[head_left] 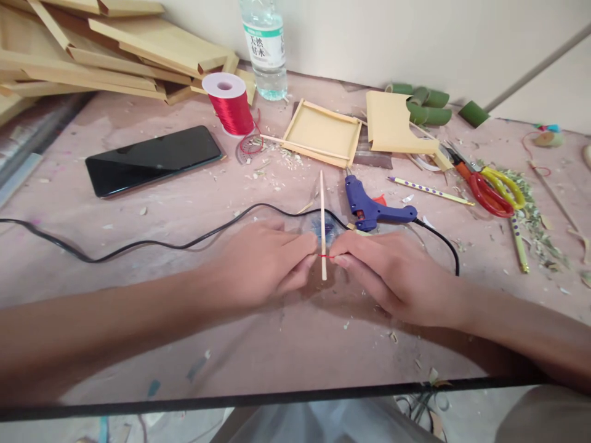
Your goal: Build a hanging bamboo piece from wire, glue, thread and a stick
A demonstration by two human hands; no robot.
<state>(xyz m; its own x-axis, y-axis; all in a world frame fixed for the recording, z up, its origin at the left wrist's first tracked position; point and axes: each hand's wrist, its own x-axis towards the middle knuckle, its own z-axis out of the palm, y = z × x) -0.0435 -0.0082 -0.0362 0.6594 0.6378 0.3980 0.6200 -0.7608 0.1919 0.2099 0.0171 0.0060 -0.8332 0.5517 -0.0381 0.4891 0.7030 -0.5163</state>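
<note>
A thin pale wooden stick (322, 215) points away from me between my two hands. Around its near end runs a short red cord (325, 256), pulled taut to both sides. My left hand (272, 255) pinches the cord close to the stick's left side, finger and thumb pressed together. On the other side my right hand (392, 271) pinches the cord's other end the same way. Beyond the right hand lies a blue glue gun (376, 206), its nozzle toward the back. The loose ends of the cord are hidden in my fingers.
A black cable (184, 246) crosses behind my hands. Farther back are a phone (154, 161), a red cord spool (231, 111), a water bottle (265, 55) and a shallow cardboard tray (302, 106). Scissors (492, 192), a pencil (431, 191) and bamboo pieces (429, 115) lie right.
</note>
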